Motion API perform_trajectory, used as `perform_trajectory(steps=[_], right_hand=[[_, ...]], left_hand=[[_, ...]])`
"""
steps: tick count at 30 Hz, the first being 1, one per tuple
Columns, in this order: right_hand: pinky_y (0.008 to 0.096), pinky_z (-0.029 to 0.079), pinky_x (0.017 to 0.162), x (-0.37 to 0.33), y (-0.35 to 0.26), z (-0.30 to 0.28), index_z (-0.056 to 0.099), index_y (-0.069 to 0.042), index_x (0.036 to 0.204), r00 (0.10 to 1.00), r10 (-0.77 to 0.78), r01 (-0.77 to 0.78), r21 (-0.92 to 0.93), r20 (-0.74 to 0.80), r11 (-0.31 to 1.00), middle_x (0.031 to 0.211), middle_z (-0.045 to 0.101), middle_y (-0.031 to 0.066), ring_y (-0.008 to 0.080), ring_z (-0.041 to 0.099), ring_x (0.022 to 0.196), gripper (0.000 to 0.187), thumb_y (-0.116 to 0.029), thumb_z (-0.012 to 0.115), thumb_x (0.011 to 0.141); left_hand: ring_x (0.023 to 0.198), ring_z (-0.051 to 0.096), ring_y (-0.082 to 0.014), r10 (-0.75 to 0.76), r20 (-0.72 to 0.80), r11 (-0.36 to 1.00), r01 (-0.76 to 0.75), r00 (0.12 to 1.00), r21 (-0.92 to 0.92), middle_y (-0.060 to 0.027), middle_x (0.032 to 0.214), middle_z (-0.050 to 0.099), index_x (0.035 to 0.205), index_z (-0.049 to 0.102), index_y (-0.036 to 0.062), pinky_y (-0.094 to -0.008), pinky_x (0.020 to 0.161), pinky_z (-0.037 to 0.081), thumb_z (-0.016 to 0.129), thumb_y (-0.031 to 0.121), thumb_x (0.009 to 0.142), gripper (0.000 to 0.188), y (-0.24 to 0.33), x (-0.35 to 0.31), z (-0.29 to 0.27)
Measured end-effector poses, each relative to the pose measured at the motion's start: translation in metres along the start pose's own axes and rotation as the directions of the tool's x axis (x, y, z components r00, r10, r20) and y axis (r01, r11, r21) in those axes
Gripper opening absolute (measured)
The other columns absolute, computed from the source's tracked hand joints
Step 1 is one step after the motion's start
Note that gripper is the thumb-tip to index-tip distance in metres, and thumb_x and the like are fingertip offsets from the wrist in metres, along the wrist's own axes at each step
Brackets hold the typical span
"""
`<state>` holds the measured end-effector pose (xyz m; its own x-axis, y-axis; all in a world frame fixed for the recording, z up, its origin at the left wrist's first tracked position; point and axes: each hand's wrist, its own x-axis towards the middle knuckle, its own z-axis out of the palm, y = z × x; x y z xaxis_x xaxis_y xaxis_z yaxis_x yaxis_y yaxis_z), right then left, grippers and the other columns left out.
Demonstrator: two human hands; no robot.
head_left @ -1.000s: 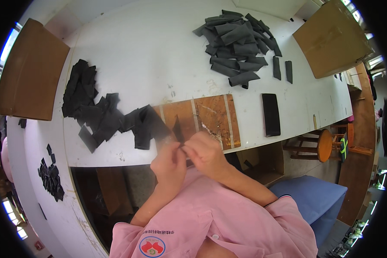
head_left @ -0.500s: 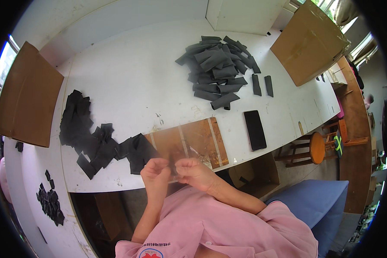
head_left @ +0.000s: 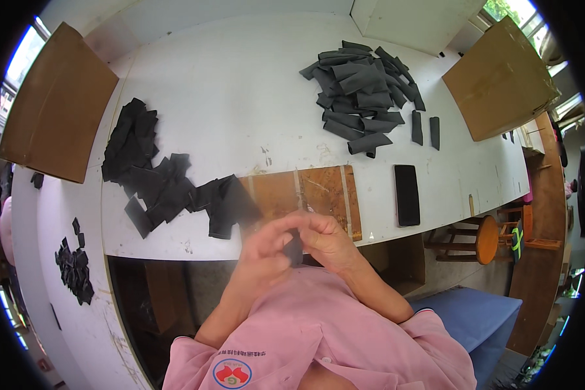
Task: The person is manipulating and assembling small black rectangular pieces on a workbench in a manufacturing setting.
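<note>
Close to my chest, at the table's front edge, my left hand (head_left: 264,255) and my right hand (head_left: 326,242) meet with fingers curled. Between them is a small dark grey fabric piece (head_left: 294,249), mostly hidden by the fingers. Both hands grip it. Just beyond lies a brown board (head_left: 325,192) with pale strips across it. Flat black fabric pieces (head_left: 166,188) overlap in a heap to the left, their nearest end reaching the board's left side. Farther right, dark grey rolled or folded fabric tubes (head_left: 364,88) form a pile, with two lying apart beside it.
A black phone (head_left: 407,196) lies right of the board. Cardboard boxes stand at the left (head_left: 62,107) and right (head_left: 500,81) of the white table (head_left: 221,84). A smaller black heap (head_left: 75,270) is far left. A wooden stool (head_left: 484,240) stands at the right.
My view has swung left, so the table things sit farther right in it. My hands have changed their grip, the left fingers now spread around the piece, which shows more clearly.
</note>
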<state>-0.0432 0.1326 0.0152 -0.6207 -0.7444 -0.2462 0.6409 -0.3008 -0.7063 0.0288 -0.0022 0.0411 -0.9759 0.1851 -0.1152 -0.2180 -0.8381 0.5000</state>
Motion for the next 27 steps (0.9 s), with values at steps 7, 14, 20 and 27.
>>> perform_trajectory(steps=[7,14,20,27], right_hand=[[0.0217,0.042,0.06,0.001,-0.019,0.02,0.054,-0.002,0.079,0.87,-0.486,0.403,-0.69,0.084,0.602,0.086,0.053,0.0068,0.0108,0.052,0.072,0.006,-0.006,0.058,0.078],[0.0224,0.041,0.054,0.0,-0.047,0.042,0.052,-0.001,0.075,0.838,-0.538,0.397,-0.782,0.095,0.48,0.078,0.051,0.0054,0.0096,0.049,0.06,0.011,-0.008,0.06,0.077],[0.0181,0.031,0.049,0.015,-0.084,0.039,0.05,-0.005,0.072,0.966,-0.203,0.254,-0.442,0.16,0.86,0.063,0.04,-0.0071,0.0042,0.037,0.057,0.024,-0.024,0.053,0.086],[0.018,0.028,0.047,0.042,-0.045,-0.01,0.051,-0.008,0.072,0.989,0.125,-0.114,-0.14,0.074,0.984,0.061,0.04,-0.0059,0.0048,0.035,0.053,0.023,-0.027,0.055,0.084]], left_hand=[[0.068,0.055,-0.01,0.714,-0.044,0.261,-0.207,0.699,0.943,-0.0072,0.086,0.058,0.098,0.055,-0.001,-0.0198,0.059,0.044,0.054,-0.006,0.076,0.022,-0.019,0.004,0.01],[0.046,0.043,-0.004,0.554,-0.325,0.704,-0.223,0.767,0.674,-0.0115,0.086,0.054,0.091,0.052,-0.0043,-0.0166,0.04,0.038,0.052,-0.003,0.081,0.011,0.005,0.01,0.033],[0.033,0.036,-0.0046,0.066,0.222,0.865,0.055,0.973,-0.499,-0.0186,0.09,0.055,0.104,0.043,-0.006,-0.0182,0.029,0.032,0.037,-0.003,0.082,0.023,0.037,0.031,0.033],[0.031,0.035,-0.0075,-0.06,-0.163,0.728,-0.069,0.985,-0.683,-0.0169,0.081,0.058,0.106,0.044,-0.0079,-0.0183,0.029,0.033,0.034,0.002,0.085,0.025,0.011,0.046,-0.034]])
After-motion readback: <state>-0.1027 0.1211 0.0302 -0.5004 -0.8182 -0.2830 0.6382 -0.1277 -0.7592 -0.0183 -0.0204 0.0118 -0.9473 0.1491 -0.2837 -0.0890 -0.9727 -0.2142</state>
